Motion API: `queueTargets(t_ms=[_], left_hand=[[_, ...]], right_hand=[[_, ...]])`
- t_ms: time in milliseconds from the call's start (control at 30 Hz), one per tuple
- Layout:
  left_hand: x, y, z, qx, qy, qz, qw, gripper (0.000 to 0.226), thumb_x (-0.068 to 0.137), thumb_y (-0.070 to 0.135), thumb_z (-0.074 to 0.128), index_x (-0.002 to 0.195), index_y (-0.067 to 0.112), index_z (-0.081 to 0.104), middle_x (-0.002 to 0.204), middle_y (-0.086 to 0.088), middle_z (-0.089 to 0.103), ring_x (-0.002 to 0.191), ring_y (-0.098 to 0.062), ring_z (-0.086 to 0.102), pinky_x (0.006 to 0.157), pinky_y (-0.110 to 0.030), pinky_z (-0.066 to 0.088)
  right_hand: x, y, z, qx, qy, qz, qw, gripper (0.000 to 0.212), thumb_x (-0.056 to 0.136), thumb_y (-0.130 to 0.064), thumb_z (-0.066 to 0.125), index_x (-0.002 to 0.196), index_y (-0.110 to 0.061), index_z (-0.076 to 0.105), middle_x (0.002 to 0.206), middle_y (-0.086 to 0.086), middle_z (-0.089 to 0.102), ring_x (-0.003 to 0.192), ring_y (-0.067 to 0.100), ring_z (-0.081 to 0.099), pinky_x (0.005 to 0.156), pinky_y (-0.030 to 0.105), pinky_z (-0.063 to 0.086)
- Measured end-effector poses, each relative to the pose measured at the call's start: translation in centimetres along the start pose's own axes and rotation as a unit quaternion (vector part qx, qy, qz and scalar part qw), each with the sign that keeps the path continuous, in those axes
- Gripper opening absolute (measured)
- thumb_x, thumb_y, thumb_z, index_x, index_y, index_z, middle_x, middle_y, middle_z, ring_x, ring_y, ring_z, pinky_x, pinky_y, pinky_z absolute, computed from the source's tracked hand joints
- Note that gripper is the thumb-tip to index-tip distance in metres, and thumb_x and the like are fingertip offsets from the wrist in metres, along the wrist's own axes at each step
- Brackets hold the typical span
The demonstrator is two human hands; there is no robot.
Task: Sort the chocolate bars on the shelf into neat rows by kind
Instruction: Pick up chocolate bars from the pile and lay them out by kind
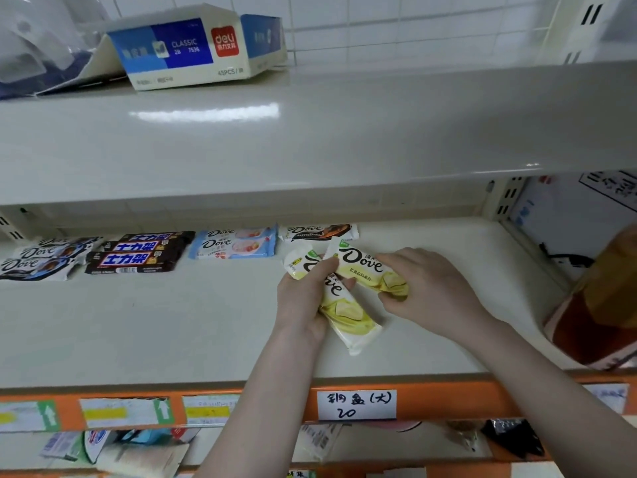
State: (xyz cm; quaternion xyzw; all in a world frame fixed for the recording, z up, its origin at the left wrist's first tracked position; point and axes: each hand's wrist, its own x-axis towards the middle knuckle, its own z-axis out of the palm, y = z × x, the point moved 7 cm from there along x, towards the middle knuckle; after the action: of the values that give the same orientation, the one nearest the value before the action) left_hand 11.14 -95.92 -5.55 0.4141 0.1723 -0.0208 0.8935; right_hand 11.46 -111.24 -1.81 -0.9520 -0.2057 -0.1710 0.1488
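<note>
**Two yellow bars in hand at mid-shelf**

While the cream-white metal shelf (172, 322) lies bare across its front half and to the right of the hands, its back edge is lined with wrappers. From the left: dark blue-and-white Dove bars (38, 260), black bars with blue-and-white Chinese lettering (138, 253), pale blue Dove bars with pink fruit (236, 246), and a single white-and-brown Dove bar (319, 232) nearest the hands.

The left hand (303, 298) grips a pale yellow Dove bar (344, 315) that slants toward the front edge. The right hand (424, 288) pinches a second yellow Dove bar (368, 270) by its right end; the two wrappers overlap at their upper ends (small Chinese print under the logo is too fine to read).

On the orange front rail (448, 400) a white handwritten tag (356, 404) ends in "20". Above, on the upper shelf (310, 132), sits a blue-and-white cardboard box (186, 50) marked "deli", "CLASSIC" and "45PCS". An orange-brown bag (599, 305) crowds the right edge.
</note>
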Motion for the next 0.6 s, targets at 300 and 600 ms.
queueTargets(t_ms=[300, 600], left_hand=[[1.8, -0.3, -1.0, 0.042, -0.028, -0.033, 0.998, 0.006, 0.089, -0.004, 0.052, 0.085, 0.000, 0.053, 0.071, -0.015, 0.052, 0.060, -0.024, 0.056, 0.049, -0.029, 0.055], [2.3, 0.3, -2.0, 0.057, -0.058, -0.051, 0.995, 0.013, 0.090, -0.004, 0.047, 0.081, 0.002, 0.053, 0.069, -0.015, 0.052, 0.054, -0.021, 0.057, 0.048, -0.028, 0.055]], right_hand=[[4.5, 4.7, 0.6, -0.167, -0.090, 0.000, 0.982, 0.043, 0.073, -0.027, 0.062, 0.114, -0.016, 0.057, 0.108, 0.006, 0.061, 0.101, 0.029, 0.056, 0.082, 0.035, 0.044], [9.8, 10.0, 2.5, -0.137, -0.213, 0.082, 0.964, 0.037, 0.069, -0.024, 0.063, 0.106, -0.022, 0.060, 0.086, 0.001, 0.062, 0.076, 0.023, 0.056, 0.061, 0.027, 0.042]])
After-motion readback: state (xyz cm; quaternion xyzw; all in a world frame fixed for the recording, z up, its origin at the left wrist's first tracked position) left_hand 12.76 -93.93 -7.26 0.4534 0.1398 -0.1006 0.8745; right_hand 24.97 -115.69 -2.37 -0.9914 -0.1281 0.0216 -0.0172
